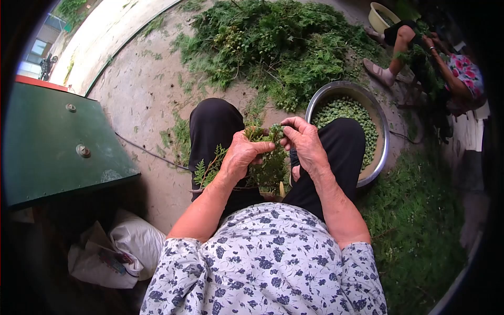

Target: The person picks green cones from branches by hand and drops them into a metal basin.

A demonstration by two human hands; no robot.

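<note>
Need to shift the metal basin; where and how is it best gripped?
Probably by its rim, with both hands, coming from the person's right. The metal basin is wide and round, with its rim bare on that side, while the person's right knee overlaps the opposite edge in this view. No handle shows, and the green cones inside would favour a level lift.

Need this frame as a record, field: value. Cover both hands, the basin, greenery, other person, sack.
Left hand: holding leafy sprig
Right hand: thumb and fingers at small green cones on the sprig
Metal basin: beside right knee, cones inside
Branch pile: on ground ahead
Other person: upper right, handling greenery
White sack: lower left
</note>
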